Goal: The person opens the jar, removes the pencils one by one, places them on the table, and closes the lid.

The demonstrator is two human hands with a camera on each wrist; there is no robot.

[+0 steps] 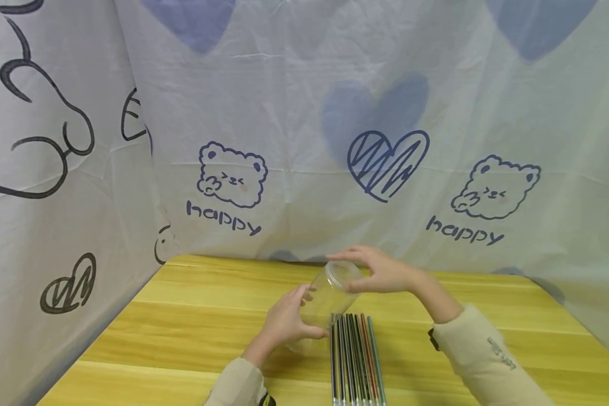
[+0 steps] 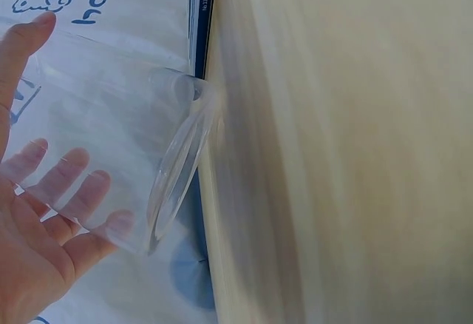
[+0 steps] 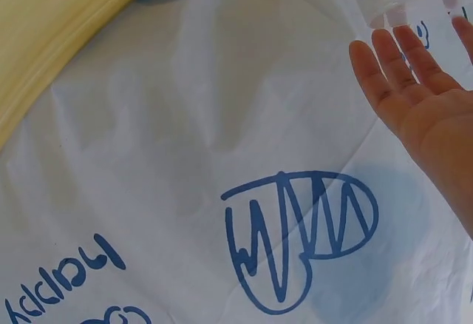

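Note:
My left hand (image 1: 286, 318) grips a clear plastic jar (image 1: 325, 296) around its body, thumb on one side and fingers on the other. The jar is tilted, its upper end leaning to the right. Through the wall of the jar (image 2: 111, 102), the fingertips show in the left wrist view. My right hand (image 1: 380, 270) is at the jar's upper end, fingers extended and spread around the rim. In the right wrist view its fingertips are right by the rim. Several pencils (image 1: 360, 355), mostly dark with a red and a blue one, lie side by side just right of the jar.
The yellow wood-grain table (image 1: 182, 316) spreads to both sides of the hands. A white cloth (image 1: 294, 141) with bears, hearts and "happy" lettering hangs behind it, and another printed cloth (image 1: 111, 208) hangs along the left.

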